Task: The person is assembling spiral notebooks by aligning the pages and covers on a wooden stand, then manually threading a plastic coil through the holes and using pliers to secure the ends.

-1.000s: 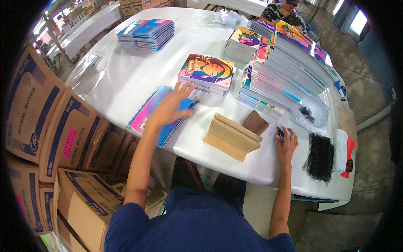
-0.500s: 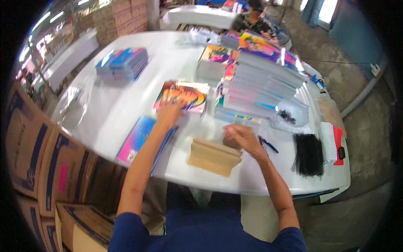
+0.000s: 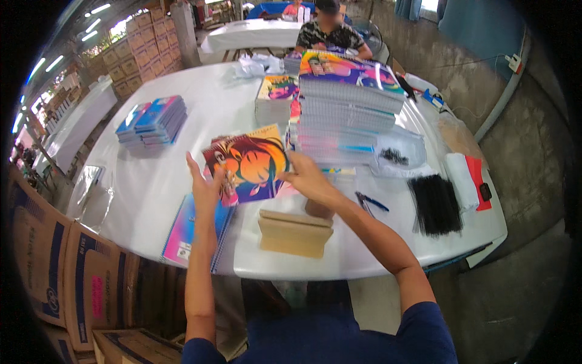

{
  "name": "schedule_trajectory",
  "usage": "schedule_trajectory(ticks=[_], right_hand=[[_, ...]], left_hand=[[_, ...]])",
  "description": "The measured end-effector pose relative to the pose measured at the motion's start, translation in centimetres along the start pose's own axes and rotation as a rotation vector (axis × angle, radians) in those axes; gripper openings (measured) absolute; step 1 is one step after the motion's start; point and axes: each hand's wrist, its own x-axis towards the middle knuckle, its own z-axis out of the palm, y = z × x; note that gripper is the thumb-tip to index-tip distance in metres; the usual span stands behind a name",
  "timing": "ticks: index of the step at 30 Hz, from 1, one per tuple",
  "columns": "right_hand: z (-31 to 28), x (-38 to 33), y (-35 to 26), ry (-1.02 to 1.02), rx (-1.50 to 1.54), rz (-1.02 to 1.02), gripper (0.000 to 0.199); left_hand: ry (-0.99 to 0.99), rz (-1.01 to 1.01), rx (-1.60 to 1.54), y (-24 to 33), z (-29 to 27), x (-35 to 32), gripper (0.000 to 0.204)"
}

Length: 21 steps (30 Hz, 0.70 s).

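Note:
A few notebooks [image 3: 253, 164] with an orange and purple illustrated cover are held up, slightly fanned, above the middle of the table. My left hand [image 3: 207, 193] grips them at their left edge, and my right hand [image 3: 308, 177] pinches their right edge. Below my left hand lies a pile of blue and pink spiral notebooks [image 3: 183, 233], partly covered by my forearm. A tan folded cardboard piece [image 3: 295, 235] stands near the front edge. Close behind it is a brown rounded object [image 3: 319, 209], partly hidden by my right forearm.
Tall stacks of spiral notebooks [image 3: 348, 112] rise at the back right. Blue-handled pliers [image 3: 373, 202], black binding coils [image 3: 435, 205] and a plastic bag of black pieces [image 3: 397, 155] lie on the right. More notebooks [image 3: 153, 123] sit far left. Cartons [image 3: 97, 285] flank the table; a person [image 3: 330, 36] sits opposite.
The illustrated notebooks have come up off the table into both hands. My right hand has moved left from beside the cardboard piece to their right edge. The view has shifted.

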Motion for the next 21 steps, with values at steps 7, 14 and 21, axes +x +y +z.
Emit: schedule_trajectory(ticks=[7, 14, 21], right_hand=[[-4.1, -13.3, 1.9, 0.294, 0.201, -0.100, 0.022], [-2.0, -17.6, 5.0, 0.504, 0.353, -0.102, 0.009], [-0.4, -18.1, 6.2, 0.508, 0.250, -0.056, 0.011]], left_hand=[[-0.684, -0.045, -0.698, 10.1, 1.3, -3.5, 0.057], [-0.888, -0.026, -0.743, 12.8, 2.6, -5.0, 0.049], [-0.913, -0.096, -0.601, 11.4, 1.7, -5.8, 0.045]])
